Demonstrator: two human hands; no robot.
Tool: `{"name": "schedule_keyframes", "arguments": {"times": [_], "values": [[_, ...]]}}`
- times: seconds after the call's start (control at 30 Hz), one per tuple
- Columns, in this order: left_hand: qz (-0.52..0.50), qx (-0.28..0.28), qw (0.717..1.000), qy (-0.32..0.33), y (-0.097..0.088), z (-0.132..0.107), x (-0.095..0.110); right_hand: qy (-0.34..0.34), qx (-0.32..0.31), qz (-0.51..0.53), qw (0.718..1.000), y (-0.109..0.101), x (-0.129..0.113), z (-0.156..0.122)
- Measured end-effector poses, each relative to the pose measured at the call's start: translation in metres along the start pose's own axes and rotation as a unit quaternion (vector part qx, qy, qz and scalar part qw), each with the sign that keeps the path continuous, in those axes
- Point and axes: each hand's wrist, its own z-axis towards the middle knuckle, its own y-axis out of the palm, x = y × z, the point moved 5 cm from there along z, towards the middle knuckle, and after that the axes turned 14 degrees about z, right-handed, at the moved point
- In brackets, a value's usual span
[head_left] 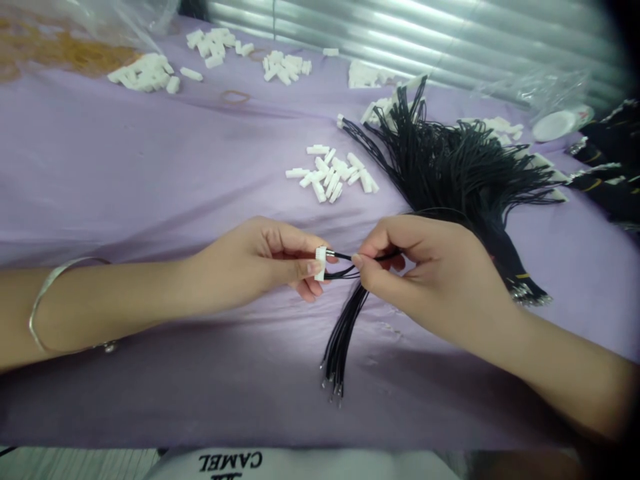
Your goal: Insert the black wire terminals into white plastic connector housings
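Note:
Between the thumb and fingers of my left hand [280, 260] is a small white connector housing [321, 264]. Black wires run from its right side toward my right hand [425, 270]. That hand pinches a black wire [343, 256] whose metal tip is at the upper part of the housing. Below my right hand hangs a bundle of loose black wires [345, 340] with bare metal terminals at their lower ends. Part of the wires is hidden behind my right fingers.
A large heap of black wires [450, 160] with white connectors lies at the right. Loose white housings [333, 175] are scattered ahead on the purple cloth [150, 167], with more piles [145, 73] farther back. Rubber bands [65, 50] lie at back left, near a metal shutter [400, 33].

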Motion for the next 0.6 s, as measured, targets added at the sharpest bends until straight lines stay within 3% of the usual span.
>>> {"name": "schedule_keyframes", "arguments": {"times": [0.6], "values": [[0.000, 0.002, 1.000, 0.006, -0.0009, 0.0006, -0.0017, -0.088, 0.026, 0.005, 0.996, -0.0001, -0.0039, -0.0043]]}}
